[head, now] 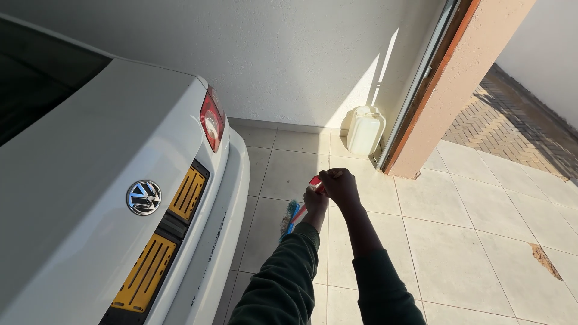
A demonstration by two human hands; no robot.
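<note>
Tiled floor (457, 253); both hands, left (315, 201) and right (340, 185), clenched around red broom handle (315, 182), brush head (289, 218) below.

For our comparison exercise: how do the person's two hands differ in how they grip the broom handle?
The right hand sits higher, over the red handle top; the left hand grips just below. The right forearm is bare, its sleeve pushed back; the left sleeve reaches the wrist. Both hands close on the same handle.

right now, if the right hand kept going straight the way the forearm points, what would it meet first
Probably the white plastic jerrycan against the wall. The right hand, closed on a red handle, points up the tiled floor towards that corner. Nothing else shows between them, though depth is hard to judge.
</note>
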